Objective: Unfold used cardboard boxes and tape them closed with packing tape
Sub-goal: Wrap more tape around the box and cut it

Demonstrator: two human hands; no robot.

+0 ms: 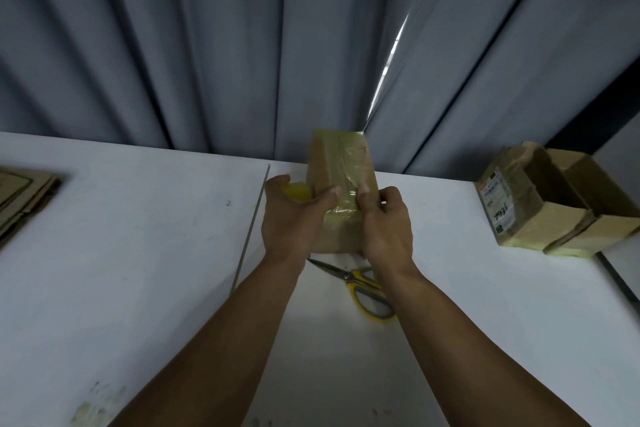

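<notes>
Small tape-wrapped cardboard box (341,166), upright at centre; yellowish tape roll (296,191) just beside it.

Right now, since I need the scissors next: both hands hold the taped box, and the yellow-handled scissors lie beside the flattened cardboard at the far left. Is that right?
Not quite. The left hand and right hand do hold the taped box, but the head view shows the yellow-handled scissors on the table under the right forearm, far from the flattened cardboard.

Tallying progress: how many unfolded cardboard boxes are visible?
3: held box between left hand and right hand; labelled box and plain box at right. Flattened cardboard far left uncounted.
</notes>
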